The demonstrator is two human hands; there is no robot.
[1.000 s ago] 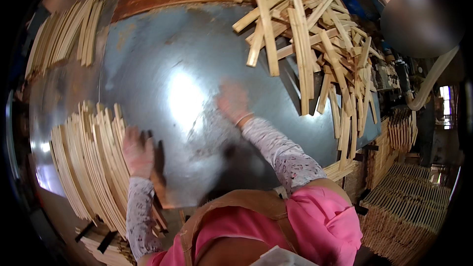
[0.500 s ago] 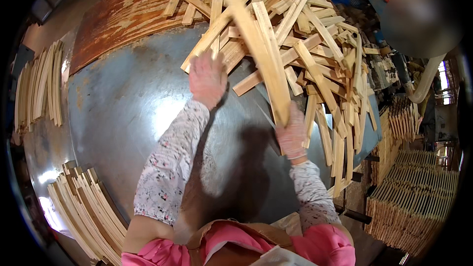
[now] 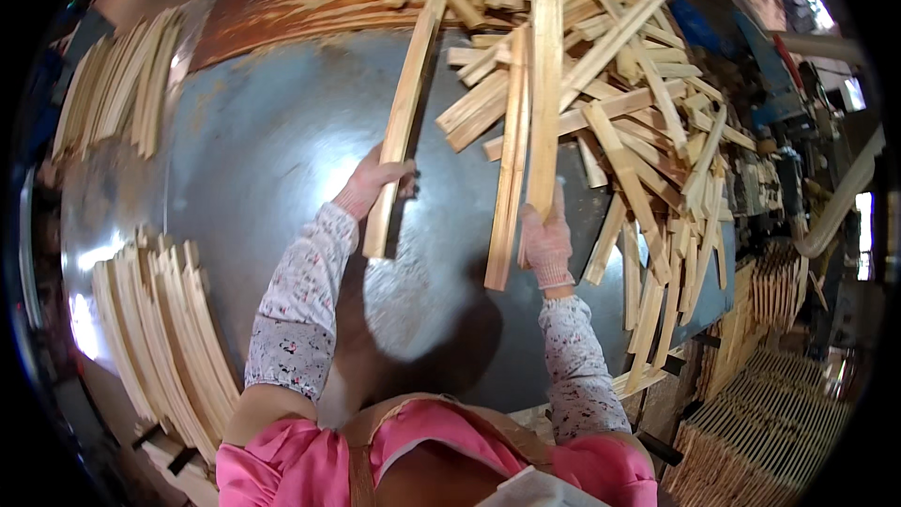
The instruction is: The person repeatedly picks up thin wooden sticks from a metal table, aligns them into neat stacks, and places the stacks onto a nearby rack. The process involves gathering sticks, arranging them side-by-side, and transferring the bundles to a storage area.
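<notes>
**1 slat to each hand, pile alongside**

Left hand (image 3: 377, 184) closed round a slat (image 3: 409, 94) below its middle, above the tabletop (image 3: 249, 150). Right hand (image 3: 548, 242) holds the near end of a 2nd slat (image 3: 544, 103); its far end reaches over the pile (image 3: 624, 190). A 3rd slat (image 3: 506, 188) runs just beside; cannot tell whether the right grip has that too.

Risks, as judged: pile pieces cross at many angles, so a pull on the 2nd slat could drag neighbours loose. Right grip sits at the end; the long free length might tip or twist. The 1st slat's far end, near other pieces, could snag.

Pose: left forearm (image 3: 302, 296) slants up and inward; right forearm (image 3: 580, 361) nearly upright, hand lower than the left.
</notes>
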